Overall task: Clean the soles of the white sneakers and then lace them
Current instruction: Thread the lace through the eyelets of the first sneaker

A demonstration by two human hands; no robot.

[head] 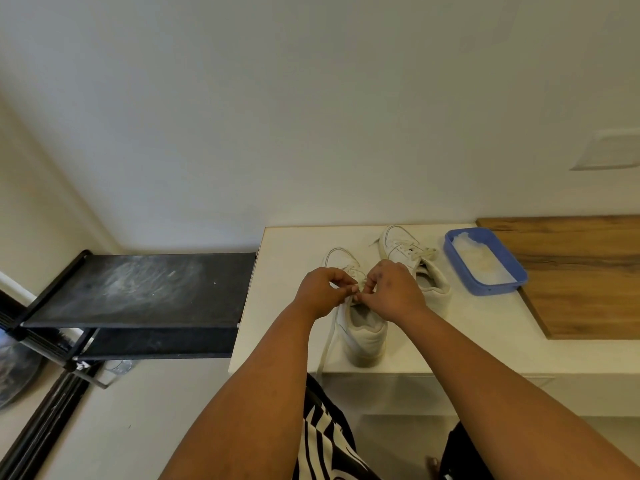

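Both hands, left hand (320,291) and right hand (393,289), are pinching the lace (329,337) in a closed grip over the near sneaker (363,327), its length pointing away across the bench (284,306).

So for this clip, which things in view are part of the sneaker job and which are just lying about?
Part of the job:
- near sneaker, being laced
- its lace, pinched by left hand and right hand
- far sneaker, laces in
- blue tray, probably from the cleaning

Lying about:
- black rack
- wooden board
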